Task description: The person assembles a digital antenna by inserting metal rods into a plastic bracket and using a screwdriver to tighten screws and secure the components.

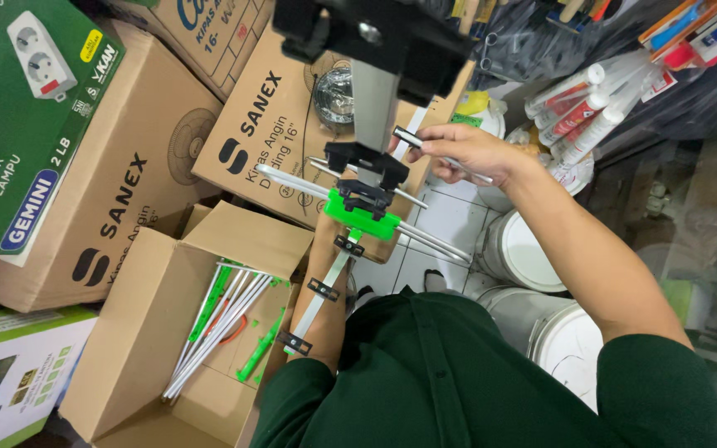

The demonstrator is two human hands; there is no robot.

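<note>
Right hand: fingers curled narrowly around a thin silver metal rod with a black tip; the rod passes through the fist and sticks out on both sides, and the hand sits just beside the upper part of the antenna.

Left hand: hidden behind the antenna; only the forearm shows, running up under the green bracket. Whether it grips cannot be told.

Antenna: partly assembled, held upright in front of the torso. Flat pale boom with small black clips along it; bright green plastic bracket at mid-height; black plastic clamp above that; grey square mast topped by a dark block. Thin silver rods cross the bracket at a slant, smooth and shiny.

Open box: plain brown cardboard, flaps raised, standing at lower left. Inside lie a bundle of silver rods and green plastic parts, loose on the bottom.

Fan cartons: brown corrugated, printed, stacked behind the open box.

Green carton: glossy, picturing a socket strip, upper left.

Buckets: white plastic, round lids, on white floor tiles at right.

Sealant tubes: white cartridges with red labels, leaning together above the buckets.
</note>
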